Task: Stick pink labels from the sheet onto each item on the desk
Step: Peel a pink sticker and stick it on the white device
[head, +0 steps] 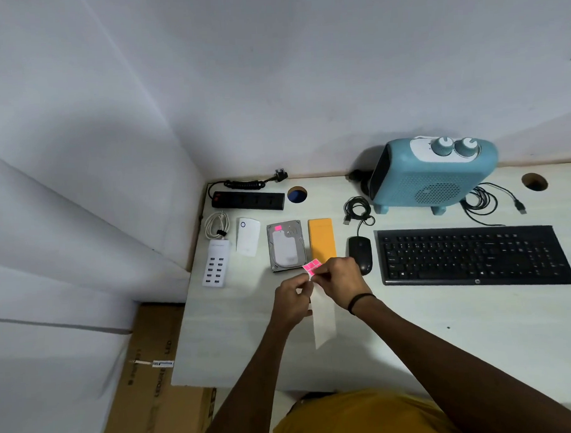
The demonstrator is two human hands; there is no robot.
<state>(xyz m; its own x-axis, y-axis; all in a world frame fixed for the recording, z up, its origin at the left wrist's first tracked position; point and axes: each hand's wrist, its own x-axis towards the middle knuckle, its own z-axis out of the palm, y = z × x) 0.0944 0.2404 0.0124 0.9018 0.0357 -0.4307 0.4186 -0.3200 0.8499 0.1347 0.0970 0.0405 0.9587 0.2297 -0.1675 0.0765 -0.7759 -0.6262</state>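
Observation:
A long white label sheet (324,319) hangs above the desk, with a few pink labels (311,267) left at its top end. My left hand (291,301) pinches the sheet's left edge. My right hand (339,279) pinches the sheet near the pink labels, fingers closed on it. Behind my hands lies a hard drive (285,245) with one pink label (278,228) on its top. Next to it is an orange-yellow case (321,239) with no label visible.
Along the left are a white USB charger hub (216,263), a white adapter (247,237) and a black power strip (248,200). A black mouse (361,254), black keyboard (475,257) and blue heater (432,174) stand to the right. Cardboard boxes (154,379) sit beside the desk.

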